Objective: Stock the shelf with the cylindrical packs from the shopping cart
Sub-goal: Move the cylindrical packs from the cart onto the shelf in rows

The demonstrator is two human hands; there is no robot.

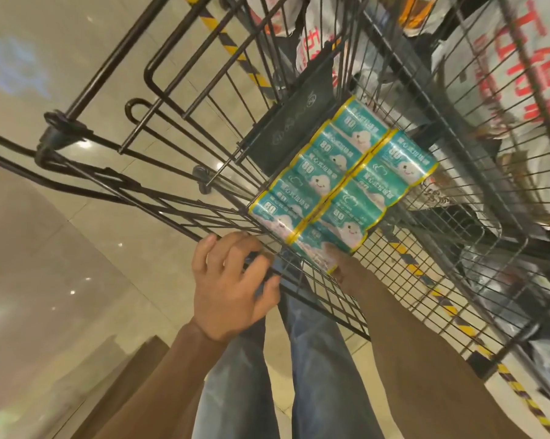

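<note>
left hand: fingers spread and loosely bent, resting on the near rim of the shopping cart, gripping nothing | right hand: reaches over the rim, mostly hidden under the teal pack; grip cannot be told | pack: tilted inside the cart's near wall, white bags crowding beyond

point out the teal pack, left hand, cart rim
teal pack [340, 182], head view, the yellow band between its two rows of rolls.
left hand [229, 280], head view, back of the hand.
cart rim [159, 198], head view, bare wire left of the pack.
</note>
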